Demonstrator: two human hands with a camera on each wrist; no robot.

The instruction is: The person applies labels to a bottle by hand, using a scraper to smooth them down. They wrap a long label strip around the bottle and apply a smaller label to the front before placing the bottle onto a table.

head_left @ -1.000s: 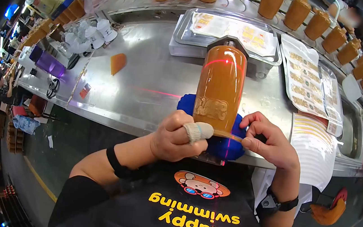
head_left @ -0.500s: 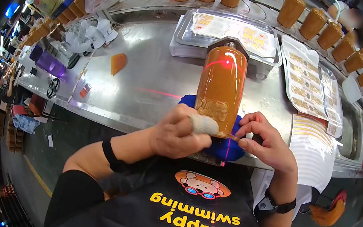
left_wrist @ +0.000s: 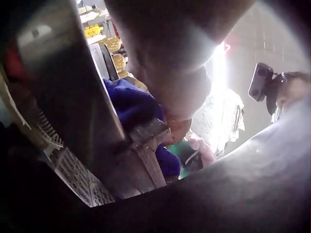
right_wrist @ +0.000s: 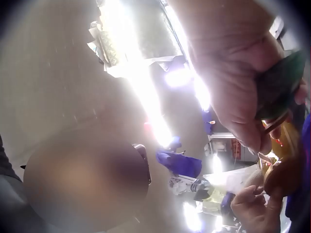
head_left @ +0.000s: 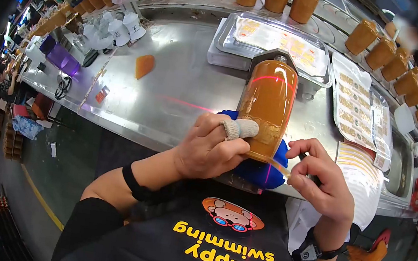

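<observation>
The bottle lies on its side at the bench front edge, base on a blue cloth, neck in a fixture. The left hand presses a bandaged finger against the bottle's lower band. The right hand pinches a thin strip running off the bottle base. Bare bench lies left; sticker sheets lie right.

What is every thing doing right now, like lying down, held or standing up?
Orange bottle: lying on its side on a blue cloth.
Blue cloth: under the bottle.
Left hand: pressing on the bottle.
Right hand: pinching a thin strip.
Strip: partly peeled away from the bottle.
Bottles behind: standing upright in a row.
</observation>
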